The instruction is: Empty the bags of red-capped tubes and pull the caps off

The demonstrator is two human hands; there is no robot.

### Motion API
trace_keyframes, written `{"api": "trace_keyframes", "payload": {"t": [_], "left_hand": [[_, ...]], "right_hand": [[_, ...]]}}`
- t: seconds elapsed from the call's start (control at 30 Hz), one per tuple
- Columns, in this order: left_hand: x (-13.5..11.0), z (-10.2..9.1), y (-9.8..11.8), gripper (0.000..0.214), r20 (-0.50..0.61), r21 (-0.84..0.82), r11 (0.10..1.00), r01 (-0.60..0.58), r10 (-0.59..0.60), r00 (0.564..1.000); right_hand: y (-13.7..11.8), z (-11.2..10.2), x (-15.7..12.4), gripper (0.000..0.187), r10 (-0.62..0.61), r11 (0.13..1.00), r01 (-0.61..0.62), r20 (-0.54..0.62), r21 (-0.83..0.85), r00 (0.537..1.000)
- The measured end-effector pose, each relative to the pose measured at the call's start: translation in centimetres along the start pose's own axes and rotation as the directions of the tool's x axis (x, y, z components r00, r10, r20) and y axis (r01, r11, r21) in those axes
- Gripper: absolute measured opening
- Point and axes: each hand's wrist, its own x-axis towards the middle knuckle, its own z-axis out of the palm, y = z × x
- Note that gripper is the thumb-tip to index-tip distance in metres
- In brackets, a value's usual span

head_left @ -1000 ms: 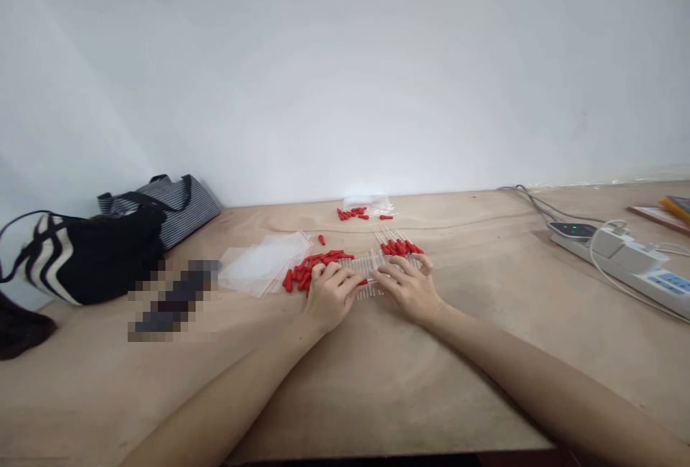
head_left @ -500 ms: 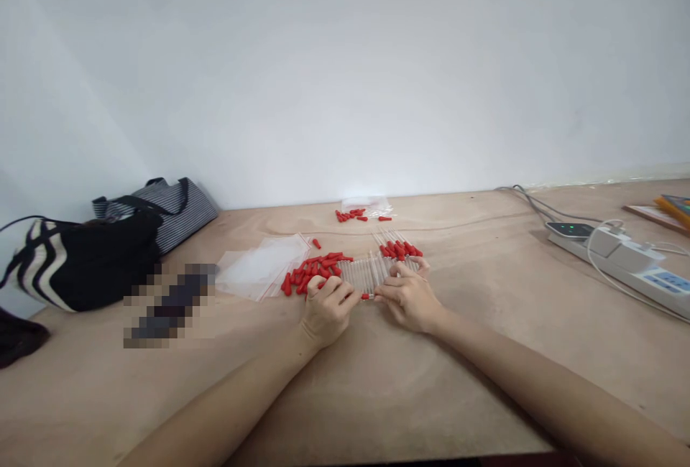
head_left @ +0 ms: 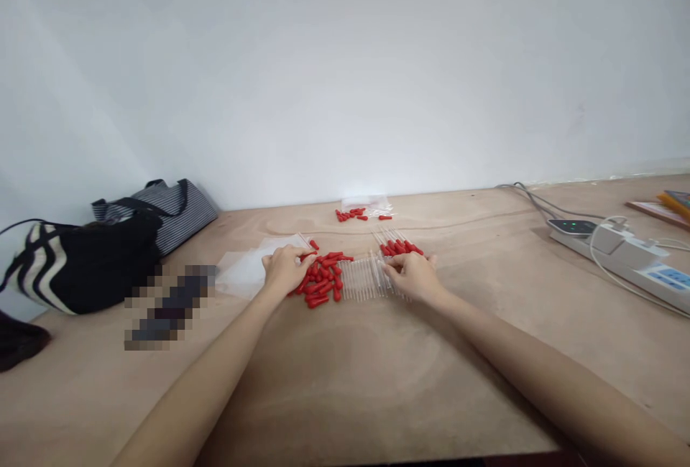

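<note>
My left hand (head_left: 284, 270) is over the left edge of a pile of red rubber dropper bulbs (head_left: 319, 286), its thumb and fingers closed on one red bulb. To the right of the pile, clear glass dropper tubes (head_left: 359, 279) lie side by side in a row. At the row's right end is my right hand (head_left: 415, 274), fingertips pinched at a glass tube and the palm hiding some tubes. Just beyond that hand, several droppers with red bulbs fitted (head_left: 399, 247) lie together, tubes pointing away from me.
Flat clear zip bags (head_left: 237, 273) lie left of the pile. Further back are more red bulbs (head_left: 350, 215) and a small clear bag (head_left: 366, 204). A black bag (head_left: 113, 259) and a striped bag (head_left: 186, 215) stand left; a power strip (head_left: 619, 251) with cables lies right.
My left hand has moved left and away from me, from the pile's front right to its left edge. My right hand has shifted slightly; a red bulb between the hands no longer shows there.
</note>
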Motion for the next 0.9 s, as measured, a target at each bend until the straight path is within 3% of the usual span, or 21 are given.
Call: {"api": "trace_keyframes", "payload": {"t": [0.1,0.17,0.3,0.47,0.57,0.7,0.8,0.9], "left_hand": [[1.4,0.3,0.0,0.021,0.12,0.021,0.999,0.037,-0.04,0.992],[1.6,0.4,0.3,0.022,0.095,0.024,0.999,0.036,-0.038,0.995],[-0.3,0.8,1.1,0.018,-0.17,0.023,0.998,-0.057,0.06,0.984],[-3.5,0.9,1.4,0.014,-0.383,0.059,0.957,-0.285,0.285,0.879],[-4.1,0.8,1.0,0.012,-0.455,0.07,0.948,-0.311,0.308,0.836],[-4.2,0.7,0.5,0.012,-0.48,0.071,0.952,-0.298,0.295,0.826],[-4.1,0.8,0.5,0.012,-0.488,0.069,0.956,-0.286,0.282,0.826],[-4.1,0.8,0.7,0.013,-0.496,0.065,0.956,-0.287,0.28,0.822]], "right_hand": [[-1.1,0.9,0.5,0.021,0.068,0.997,-0.069,-0.021,-0.041,0.997],[-1.5,1.3,0.9,0.022,0.077,0.993,-0.079,-0.025,-0.083,0.997],[-1.7,1.8,1.7,0.026,0.083,0.987,-0.087,-0.034,-0.137,0.996],[-2.0,2.5,2.3,0.025,0.082,0.981,-0.09,-0.052,-0.172,0.995],[-1.9,2.5,2.5,0.026,0.08,0.983,-0.088,-0.054,-0.164,0.995],[-0.1,0.9,4.0,0.026,0.137,0.979,-0.149,-0.091,-0.141,0.986],[2.5,-0.9,5.4,0.025,0.3,0.947,-0.311,-0.115,-0.088,0.947],[4.8,-1.8,6.2,0.027,0.365,0.925,-0.371,-0.07,-0.085,0.928]]}}
